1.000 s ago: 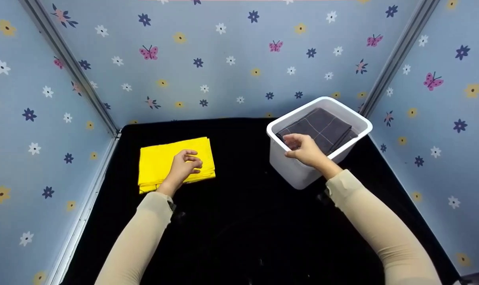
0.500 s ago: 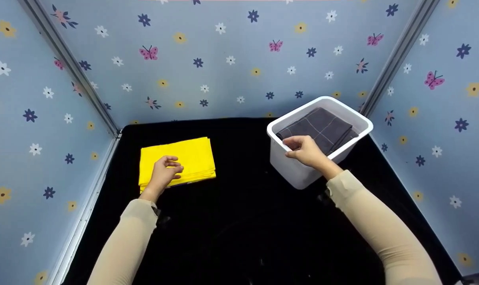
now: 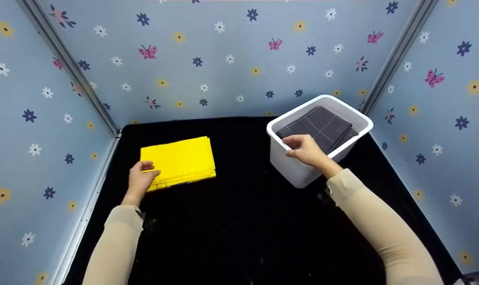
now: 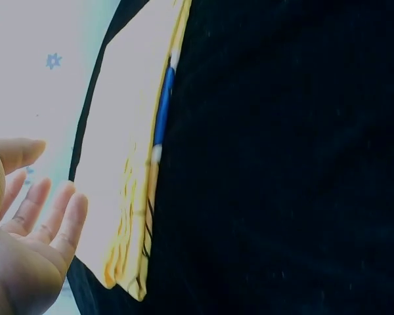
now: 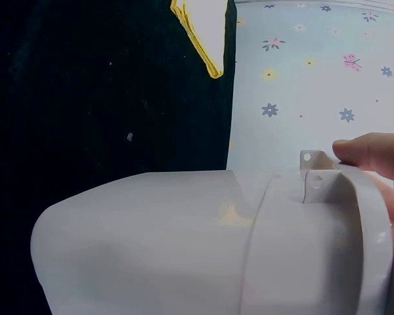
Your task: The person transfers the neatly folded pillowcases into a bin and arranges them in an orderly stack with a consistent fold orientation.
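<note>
Here, one yellow cloth (image 3: 179, 161), folded flat, lay on the black mat (image 3: 231, 221) toward the left wall; left hand (image 3: 140, 179) sat at its near left corner, fingers relaxed and slightly spread, fingertips touching the cloth's edge, gripping nothing. One white bin (image 3: 302, 170) stood to the right, well apart from the cloth, holding a dark checked cloth (image 3: 318, 126); right hand (image 3: 306, 149) gripped the bin's near rim, fingers curled over it.

Left wrist view: fingers (image 4: 46, 216) open beside the cloth's corner, and the stacked layers of the fold (image 4: 141, 216) visible along the edge, with a blue strip (image 4: 163, 108) among them, which the head view barely showed. Right wrist view: outer wall of the bin (image 5: 157, 243) and a fingertip (image 5: 371, 152) over the rim, the yellow cloth (image 5: 207, 29) far behind; the bin's contents hidden there.

Against the earlier frames: left hand had slid from the top of the yellow cloth to its near left corner; right hand, bin and both cloths unchanged in place
</note>
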A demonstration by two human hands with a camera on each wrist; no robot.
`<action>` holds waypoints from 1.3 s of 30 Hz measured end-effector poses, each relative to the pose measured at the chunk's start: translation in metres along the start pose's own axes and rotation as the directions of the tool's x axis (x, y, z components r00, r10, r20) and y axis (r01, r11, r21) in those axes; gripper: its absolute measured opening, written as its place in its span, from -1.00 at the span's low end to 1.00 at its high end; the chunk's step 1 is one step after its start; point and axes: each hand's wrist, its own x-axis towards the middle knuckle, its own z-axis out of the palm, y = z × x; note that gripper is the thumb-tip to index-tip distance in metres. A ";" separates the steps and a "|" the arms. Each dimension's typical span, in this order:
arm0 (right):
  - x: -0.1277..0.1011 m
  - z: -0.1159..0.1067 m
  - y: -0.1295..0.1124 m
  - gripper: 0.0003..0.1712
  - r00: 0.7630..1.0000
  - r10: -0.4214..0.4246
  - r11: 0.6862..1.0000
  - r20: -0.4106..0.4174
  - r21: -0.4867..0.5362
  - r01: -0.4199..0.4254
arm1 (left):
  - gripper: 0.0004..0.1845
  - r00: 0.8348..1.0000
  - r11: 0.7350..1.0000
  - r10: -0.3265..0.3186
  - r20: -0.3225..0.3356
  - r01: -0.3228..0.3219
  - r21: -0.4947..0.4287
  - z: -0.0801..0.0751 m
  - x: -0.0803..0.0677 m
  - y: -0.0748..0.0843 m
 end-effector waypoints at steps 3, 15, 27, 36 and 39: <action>0.000 0.000 -0.001 -0.49 1.000 0.001 1.000 0.003 -0.003 -0.001 | -0.42 1.000 1.000 -0.005 -0.030 0.006 0.028 -0.007 0.000 -0.007; -0.001 0.000 -0.002 -0.47 1.000 0.001 1.000 0.000 0.013 -0.001 | -0.20 0.997 0.997 -0.072 -0.002 0.072 0.041 -0.023 -0.002 -0.026; 0.000 0.001 0.003 -0.50 1.000 -0.004 1.000 -0.008 -0.007 0.004 | -0.09 0.987 0.988 -0.152 0.043 0.150 0.047 -0.025 0.003 -0.032; -0.001 0.001 0.000 -0.48 1.000 0.001 1.000 -0.001 0.007 -0.001 | -0.06 0.977 0.979 -0.197 0.080 0.192 0.066 -0.026 0.011 -0.037; -0.001 0.002 0.000 -0.48 1.000 0.003 1.000 -0.001 0.008 -0.003 | -0.07 0.976 0.977 -0.202 0.081 0.196 0.082 -0.024 0.014 -0.038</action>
